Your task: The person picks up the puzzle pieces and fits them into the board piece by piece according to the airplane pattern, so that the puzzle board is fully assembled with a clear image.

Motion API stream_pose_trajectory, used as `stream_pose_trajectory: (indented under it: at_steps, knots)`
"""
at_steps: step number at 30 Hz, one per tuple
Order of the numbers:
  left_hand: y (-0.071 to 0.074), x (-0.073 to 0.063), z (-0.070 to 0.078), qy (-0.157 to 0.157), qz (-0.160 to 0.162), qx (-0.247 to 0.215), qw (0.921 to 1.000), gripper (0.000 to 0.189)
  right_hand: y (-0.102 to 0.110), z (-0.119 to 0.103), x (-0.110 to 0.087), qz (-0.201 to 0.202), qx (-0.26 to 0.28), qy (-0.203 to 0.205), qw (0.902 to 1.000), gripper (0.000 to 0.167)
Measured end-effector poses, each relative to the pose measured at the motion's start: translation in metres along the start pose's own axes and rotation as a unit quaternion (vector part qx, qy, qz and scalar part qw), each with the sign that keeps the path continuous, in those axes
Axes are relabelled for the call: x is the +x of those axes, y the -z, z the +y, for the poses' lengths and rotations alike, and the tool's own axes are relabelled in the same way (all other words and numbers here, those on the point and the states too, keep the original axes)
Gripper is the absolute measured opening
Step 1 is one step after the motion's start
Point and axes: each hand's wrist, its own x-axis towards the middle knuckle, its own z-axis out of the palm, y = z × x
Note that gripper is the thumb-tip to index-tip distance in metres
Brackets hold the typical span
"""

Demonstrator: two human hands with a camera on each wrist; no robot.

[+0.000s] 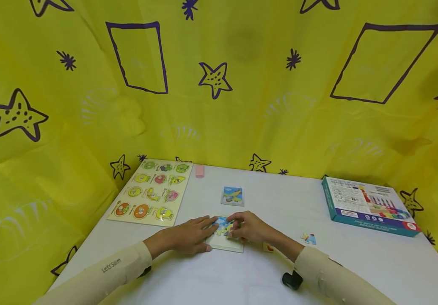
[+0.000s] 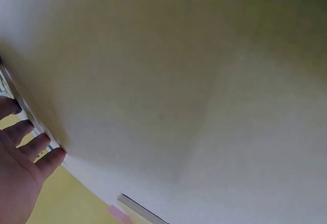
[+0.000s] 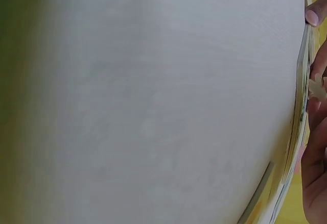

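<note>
A small jigsaw board lies in front of me, with several joined blue and yellow pieces at its far side. My left hand rests at the board's left side. Its fingers are extended, with fingertips along the edge in the left wrist view. At the board's right, my right hand pinches a jigsaw piece between thumb and fingers, low over the joined pieces. The piece's pale side shows in the right wrist view; its picture is hidden. Behind the board lies a square airplane picture.
Loose jigsaw pieces lie to the right, and another piece is partly under my right forearm. A fruit picture board is at the back left, beside a pink block. A flat carton sits at the right.
</note>
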Motion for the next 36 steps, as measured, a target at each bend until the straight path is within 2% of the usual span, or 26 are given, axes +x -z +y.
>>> stream_pose_trajectory:
  at_steps: [5, 10, 13, 30, 36]
  knots:
    - [-0.0001, 0.0009, 0.0007, 0.001, -0.003, -0.001, 1.0, 0.07, -0.0028, -0.002, 0.0027, -0.001, -0.041, 0.012, 0.9991, 0.042]
    - [0.0013, 0.0001, 0.0015, 0.001, -0.004, 0.001, 1.0, 0.07, -0.0034, -0.0034, 0.0029, 0.014, -0.116, 0.013, 0.9931, 0.044]
    - [0.0026, -0.0005, 0.0023, -0.001, -0.001, 0.002, 1.0, 0.069, -0.0033, -0.005, 0.002, 0.023, -0.138, 0.009, 0.9902, 0.043]
    - [0.0044, 0.0001, 0.0041, 0.001, 0.011, -0.002, 0.9999, 0.069, -0.0058, -0.01, 0.0018, 0.063, -0.178, -0.026, 0.9817, 0.024]
    - [0.0053, 0.0007, 0.0043, 0.003, 0.014, -0.009, 0.9999, 0.07, -0.0053, -0.0088, 0.0019, 0.064, -0.179, -0.013, 0.9816, 0.025]
